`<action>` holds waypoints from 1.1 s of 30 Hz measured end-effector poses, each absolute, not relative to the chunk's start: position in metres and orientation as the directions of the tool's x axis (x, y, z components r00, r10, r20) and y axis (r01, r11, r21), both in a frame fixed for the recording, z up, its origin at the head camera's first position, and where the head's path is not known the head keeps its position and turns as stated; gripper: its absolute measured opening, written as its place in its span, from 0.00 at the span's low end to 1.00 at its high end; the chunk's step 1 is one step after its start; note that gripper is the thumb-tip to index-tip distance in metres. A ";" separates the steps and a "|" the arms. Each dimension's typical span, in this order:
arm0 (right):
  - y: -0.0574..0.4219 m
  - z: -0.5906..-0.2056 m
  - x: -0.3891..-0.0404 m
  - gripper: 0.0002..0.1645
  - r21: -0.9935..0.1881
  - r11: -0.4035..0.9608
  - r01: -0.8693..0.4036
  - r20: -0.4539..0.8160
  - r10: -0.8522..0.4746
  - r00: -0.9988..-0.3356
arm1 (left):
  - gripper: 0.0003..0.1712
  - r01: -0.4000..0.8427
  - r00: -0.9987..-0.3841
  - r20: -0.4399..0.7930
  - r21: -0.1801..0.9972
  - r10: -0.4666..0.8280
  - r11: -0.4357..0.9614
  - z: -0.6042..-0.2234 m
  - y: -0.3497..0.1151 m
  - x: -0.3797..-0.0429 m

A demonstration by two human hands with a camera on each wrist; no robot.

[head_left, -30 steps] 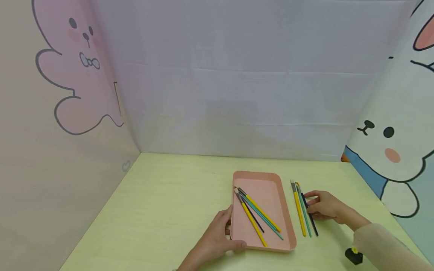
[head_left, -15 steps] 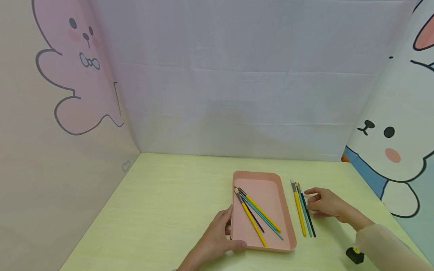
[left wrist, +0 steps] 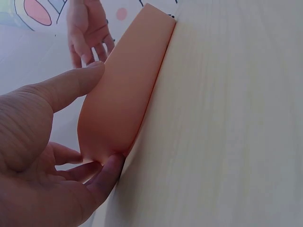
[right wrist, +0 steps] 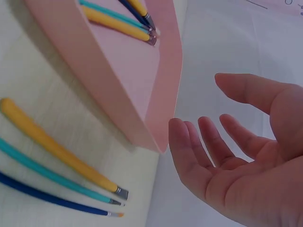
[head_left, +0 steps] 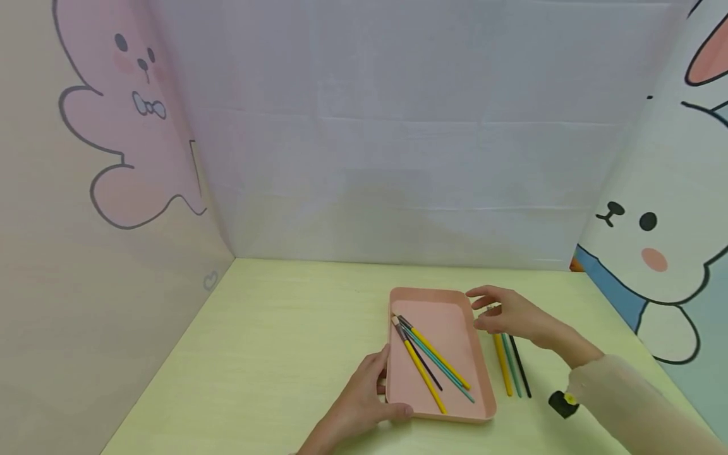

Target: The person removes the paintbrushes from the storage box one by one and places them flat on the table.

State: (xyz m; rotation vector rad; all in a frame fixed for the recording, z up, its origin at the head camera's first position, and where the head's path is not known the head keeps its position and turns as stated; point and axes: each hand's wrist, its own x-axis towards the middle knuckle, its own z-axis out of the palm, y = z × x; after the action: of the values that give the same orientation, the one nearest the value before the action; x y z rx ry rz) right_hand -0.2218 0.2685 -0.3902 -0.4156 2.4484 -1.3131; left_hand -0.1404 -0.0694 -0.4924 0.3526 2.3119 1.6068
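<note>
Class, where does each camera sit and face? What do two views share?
Head: worn there, facing forward and down at pink tray; left hand, right hand show.
Left wrist: worn there, facing tray's outer side; both hands show.
Right wrist: worn there, facing tray and brushes beside it; right hand shows.
Head and right wrist share those brushes.

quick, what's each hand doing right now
Left hand: holding the pink tray at its near left corner.
Right hand: open, holding nothing, near the tray's far right corner.
</note>
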 end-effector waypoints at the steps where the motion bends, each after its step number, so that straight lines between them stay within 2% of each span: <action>1: 0.263 -0.389 -0.223 0.40 -0.848 0.522 -0.092 -0.156 -0.412 -0.898 | 0.69 0.028 -0.924 -0.105 0.940 0.368 0.340 -0.492 -0.069 -0.140; 11: 0.224 -0.398 -0.242 0.41 -0.890 0.456 0.011 -0.237 -0.440 -0.866 | 0.69 0.019 -0.922 -0.123 0.932 0.366 0.361 -0.492 -0.069 -0.141; 22: 0.204 -0.416 -0.254 0.39 -0.882 0.466 0.069 -0.295 -0.432 -0.852 | 0.69 0.018 -0.922 -0.124 0.933 0.366 0.360 -0.490 -0.070 -0.140; 33: 0.193 -0.432 -0.255 0.35 -0.867 0.497 0.043 -0.294 -0.440 -0.849 | 0.70 0.013 -0.927 -0.128 0.929 0.354 0.369 -0.491 -0.069 -0.141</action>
State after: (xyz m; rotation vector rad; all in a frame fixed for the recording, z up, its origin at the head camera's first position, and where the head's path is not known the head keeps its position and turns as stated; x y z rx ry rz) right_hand -0.2552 0.1931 -0.4318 -0.3259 2.2594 -1.3275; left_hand -0.1410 -0.0688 -0.4914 0.3230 2.3284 1.5765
